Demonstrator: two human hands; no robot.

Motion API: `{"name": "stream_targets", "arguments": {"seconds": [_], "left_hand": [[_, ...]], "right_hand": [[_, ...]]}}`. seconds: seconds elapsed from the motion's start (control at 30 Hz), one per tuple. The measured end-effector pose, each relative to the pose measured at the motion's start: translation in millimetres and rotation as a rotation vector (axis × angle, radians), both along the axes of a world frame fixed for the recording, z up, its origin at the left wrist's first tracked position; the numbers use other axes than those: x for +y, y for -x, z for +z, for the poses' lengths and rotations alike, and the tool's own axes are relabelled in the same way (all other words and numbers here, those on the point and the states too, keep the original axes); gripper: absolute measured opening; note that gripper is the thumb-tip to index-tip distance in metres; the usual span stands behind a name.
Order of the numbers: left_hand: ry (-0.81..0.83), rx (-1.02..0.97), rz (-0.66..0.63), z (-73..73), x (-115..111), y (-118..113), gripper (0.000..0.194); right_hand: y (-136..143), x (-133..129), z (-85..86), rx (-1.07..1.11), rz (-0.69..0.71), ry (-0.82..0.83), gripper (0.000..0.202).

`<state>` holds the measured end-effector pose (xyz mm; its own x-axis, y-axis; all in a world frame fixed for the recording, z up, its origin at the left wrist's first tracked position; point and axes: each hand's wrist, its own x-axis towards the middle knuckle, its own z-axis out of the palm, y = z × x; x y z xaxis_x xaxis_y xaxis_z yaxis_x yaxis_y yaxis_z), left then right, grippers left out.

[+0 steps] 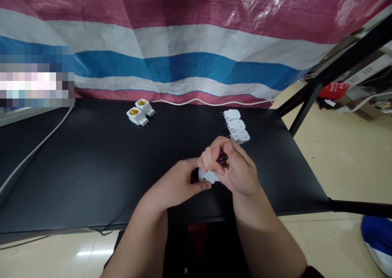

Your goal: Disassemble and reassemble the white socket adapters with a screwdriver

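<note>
- Along the left side, a white cable (pixel 45 137) runs over the black table (pixel 92 167), coming forward from a pale object whose upper part is pixelated.
- Toward the back, left of centre, two white lamp sockets (pixel 134 113) sit against each other, gold-coloured openings facing up and metal prongs pointing right.
- Behind the table hangs a striped sheet (pixel 196 65) in pink, white and blue, with a thin white cord (pixel 196 101) along its foot.
- Near the front edge, the left hand (pixel 182 180) grips a white piece (pixel 206 176), its thumb along the near side (the other fingertips are hidden behind the right hand).
- Just right of it and above the white piece, the right hand (pixel 235 163) is clenched around a dark handle (pixel 222 158); only the rounded end shows, and its lower part is hidden.
- Beyond the right hand, three white units (pixel 236 125) lie in a row running front to back, flat dotted faces up, prongs toward the left.
- At the far right stand black frame bars (pixel 337 63), with a red item (pixel 333 90) and a blue-and-white object (pixel 378 237) past the table on the tiled floor side.
</note>
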<state>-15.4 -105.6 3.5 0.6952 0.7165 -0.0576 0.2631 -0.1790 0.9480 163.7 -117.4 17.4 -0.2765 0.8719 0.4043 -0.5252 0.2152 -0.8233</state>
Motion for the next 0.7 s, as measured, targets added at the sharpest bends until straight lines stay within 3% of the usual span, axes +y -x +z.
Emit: {"name": "stream_targets", "arguments": {"seconds": [0.23,0.33,0.43,0.57,0.7], "left_hand": [[-0.013,0.017,0.02,-2.2,1,1,0.028],[-0.021,0.023,0.018,-2.9,1,1,0.024],[-0.016,0.008,0.003,-0.8,1,0,0.016],[-0.022,0.016,0.006,1.0,0,-1,0.021],[0.0,0.023,0.016,-1.6,1,0,0.028]], "right_hand": [[2,2,-5.5,-0.128,-0.094,-0.02,0.02],[0,2,1.0,-0.153,-0.108,0.01,0.033],[4,1,3.1,-0.051,-0.032,0.072,0.038],[9,0,-2.6,0.014,-0.026,0.014,0.026],[8,0,-4.2,-0.093,-0.125,-0.065,0.018]]}}
